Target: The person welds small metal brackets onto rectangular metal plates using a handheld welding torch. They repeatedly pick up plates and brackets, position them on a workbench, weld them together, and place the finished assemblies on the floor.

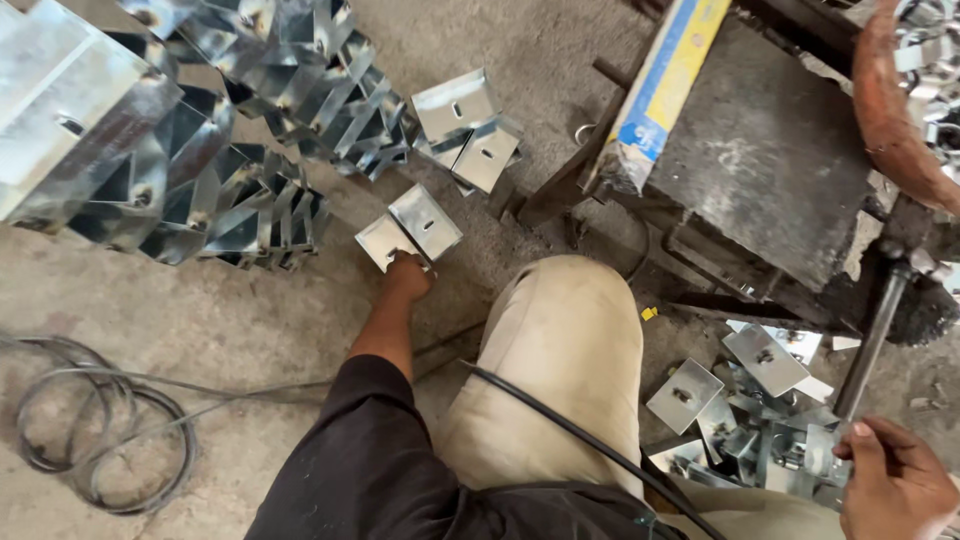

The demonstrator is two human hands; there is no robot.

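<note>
Left hand (408, 275) is stretched out to the floor and gripping a bent metal bracket (410, 230), fingers closed on its near edge. The bracket sits on the concrete floor (250, 330) just beside the big stack of brackets (200, 130) at upper left, with two more loose brackets (468, 128) lying a bit further up. Right hand (895, 480) is down at the lower right corner, holding a small metal piece (825, 455) at the edge of a pile of plates (745, 400); a dark metal bar (872, 335) runs up right next to it. The person's knee (565, 340) in tan trousers sits between the two hands. A coil of wire (95, 430) lies on the floor at left, well apart from everything.
</note>
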